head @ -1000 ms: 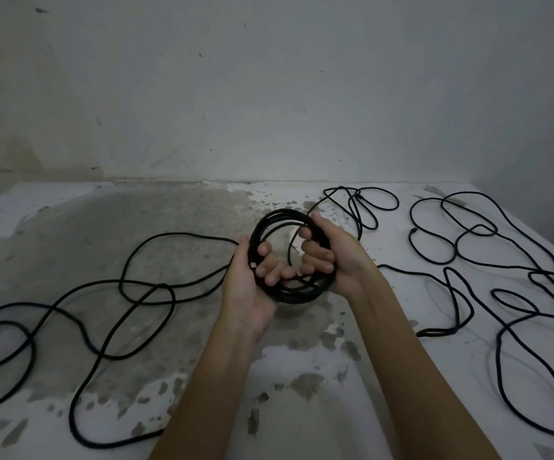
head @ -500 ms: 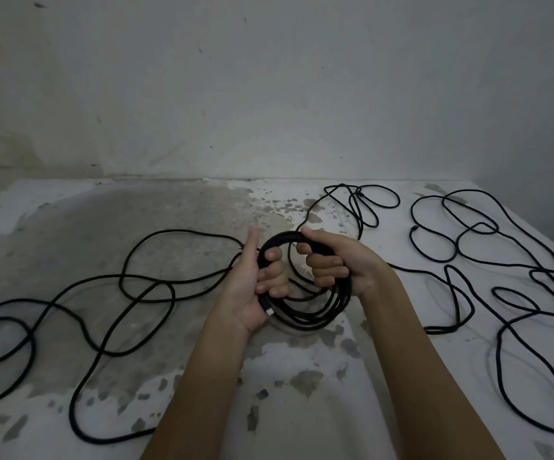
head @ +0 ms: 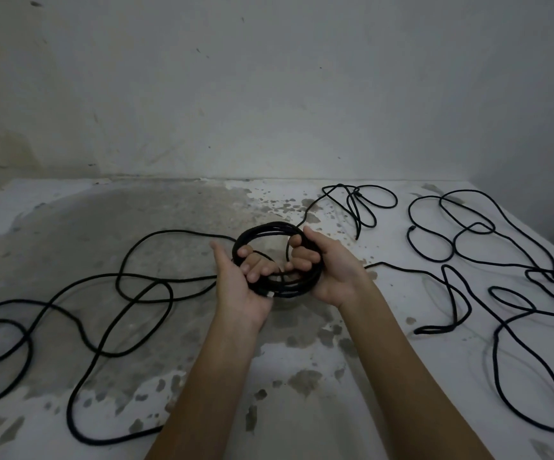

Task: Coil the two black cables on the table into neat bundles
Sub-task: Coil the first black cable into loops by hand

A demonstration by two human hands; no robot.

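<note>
Both hands, left hand point(head: 240, 280) and right hand point(head: 330, 270), grip a round coil of black cable point(head: 270, 229) above the stained white table point(head: 302, 410), loose cable loops point(head: 508, 260) lying alongside

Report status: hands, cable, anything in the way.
Both hands, left and right, grip the coil. Long loose cable trails left. Second cable uncoiled, right. Nothing blocking.

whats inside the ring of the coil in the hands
Curled fingers of the left hand and right hand poke through the coil; between them, stained table. Its lower strands are partly covered.
</note>
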